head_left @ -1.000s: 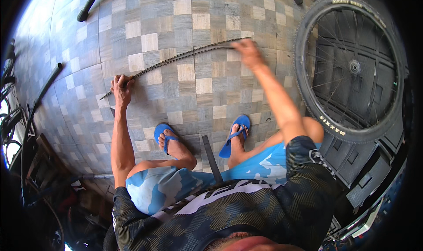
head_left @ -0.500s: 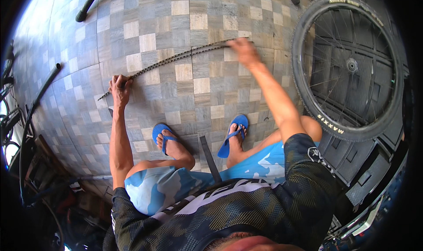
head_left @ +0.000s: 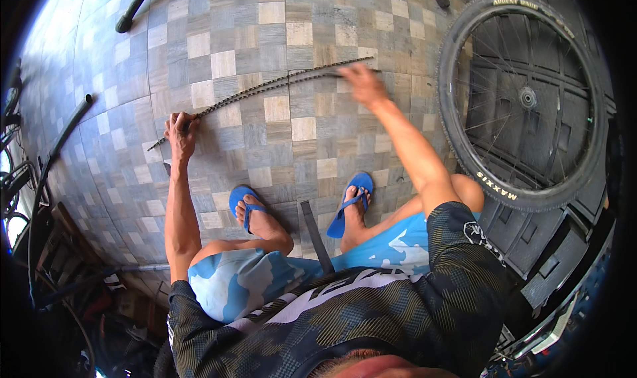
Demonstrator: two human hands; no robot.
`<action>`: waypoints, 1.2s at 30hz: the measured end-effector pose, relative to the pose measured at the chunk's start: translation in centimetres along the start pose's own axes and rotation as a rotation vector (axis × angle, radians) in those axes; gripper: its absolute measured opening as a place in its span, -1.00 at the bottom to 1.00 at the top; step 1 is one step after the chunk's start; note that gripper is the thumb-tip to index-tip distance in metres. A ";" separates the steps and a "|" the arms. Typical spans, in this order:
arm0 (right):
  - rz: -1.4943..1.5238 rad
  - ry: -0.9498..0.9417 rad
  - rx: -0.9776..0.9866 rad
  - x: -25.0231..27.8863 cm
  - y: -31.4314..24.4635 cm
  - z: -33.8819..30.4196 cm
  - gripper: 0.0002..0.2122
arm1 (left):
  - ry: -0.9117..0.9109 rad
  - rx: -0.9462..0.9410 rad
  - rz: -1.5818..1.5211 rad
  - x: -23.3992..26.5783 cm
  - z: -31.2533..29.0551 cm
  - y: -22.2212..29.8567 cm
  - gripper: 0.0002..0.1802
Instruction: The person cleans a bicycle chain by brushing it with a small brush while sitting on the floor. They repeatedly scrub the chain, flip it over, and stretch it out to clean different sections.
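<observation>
Two dark strands of bicycle chain stretch side by side across the tiled floor, from lower left to upper right. Near their left end, my left hand is closed round them, with a short length sticking out beyond my fingers. My right hand is over the right end, at the nearer strand; motion smears its fingers, so whether they grip the chain is unclear. Beyond that hand, the farther strand's tip lies bare, a little apart from the nearer one.
A bicycle wheel with its tyre lies at the right on dark ribbed panels. Black tube ends rest on the floor at the far left and far right. Another black tube and bicycle parts crowd the left. My sandalled feet are below the chain.
My right hand has shifted slightly left and toward me, uncovering the farther strand's tip. The two strands are wider apart at the right end. My left hand stays in place.
</observation>
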State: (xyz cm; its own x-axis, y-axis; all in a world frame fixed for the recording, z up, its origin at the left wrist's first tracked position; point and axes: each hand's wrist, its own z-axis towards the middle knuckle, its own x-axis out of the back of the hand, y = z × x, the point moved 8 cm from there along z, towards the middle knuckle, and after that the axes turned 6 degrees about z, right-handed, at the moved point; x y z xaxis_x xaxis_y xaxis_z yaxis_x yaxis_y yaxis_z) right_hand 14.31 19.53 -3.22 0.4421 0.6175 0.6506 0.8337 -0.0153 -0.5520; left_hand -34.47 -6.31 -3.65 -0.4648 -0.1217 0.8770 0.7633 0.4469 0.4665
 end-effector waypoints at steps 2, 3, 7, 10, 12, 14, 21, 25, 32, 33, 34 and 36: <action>-0.353 0.164 0.132 7.4 5.8 -1.5 -0.66 | 0.022 -0.028 -0.002 -0.4 0.1 0.2 -0.84; -0.578 0.190 0.021 10.8 8.6 -2.4 -0.69 | 0.036 -0.025 -0.028 -0.3 -0.1 0.2 -0.83; -0.542 0.318 0.135 14.3 4.8 -2.3 -0.70 | 0.025 0.018 0.017 -0.2 -0.7 -0.5 -0.83; -0.048 0.227 0.267 6.8 -2.2 -1.4 -0.76 | 0.016 -0.013 -0.013 -0.8 0.2 0.6 -0.83; 0.083 -0.061 0.041 0.5 -7.8 -1.4 -0.81 | 0.035 0.002 0.010 0.4 -0.5 -1.0 -0.83; 0.071 -0.068 -0.074 0.3 -5.0 -1.5 -0.69 | 0.026 -0.001 -0.008 0.0 -0.8 -0.6 -0.83; -0.802 0.452 0.015 18.7 8.4 -4.3 -0.71 | 0.046 0.005 0.000 -0.6 -0.3 0.2 -0.82; -0.497 0.502 0.278 12.7 -0.3 -2.2 -0.70 | 0.047 0.001 0.020 -0.6 -0.2 0.3 -0.81; -0.094 0.089 0.652 -13.5 -25.9 -1.5 -0.66 | 0.045 -0.006 -0.010 -0.6 0.5 1.1 -0.82; -0.223 0.374 0.929 -14.7 -25.0 -1.8 -0.61 | 0.031 -0.052 -0.038 -1.9 2.0 3.0 -0.82; -0.043 0.161 0.708 -15.4 -24.0 -0.3 -0.59 | 0.030 -0.033 -0.017 -1.6 1.3 1.8 -0.81; 0.275 -0.279 0.258 -15.1 -21.8 -0.4 -0.54 | 0.040 0.013 -0.011 -0.4 -0.3 -0.3 -0.82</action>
State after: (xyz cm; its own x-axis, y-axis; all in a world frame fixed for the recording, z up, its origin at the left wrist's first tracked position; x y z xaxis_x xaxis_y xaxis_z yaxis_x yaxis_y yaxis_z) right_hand -10.38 10.26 -0.82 0.5002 0.8060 0.3165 0.5725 -0.0336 -0.8192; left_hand -34.41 -6.67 -4.15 -0.4541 -0.1620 0.8761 0.7525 0.4567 0.4745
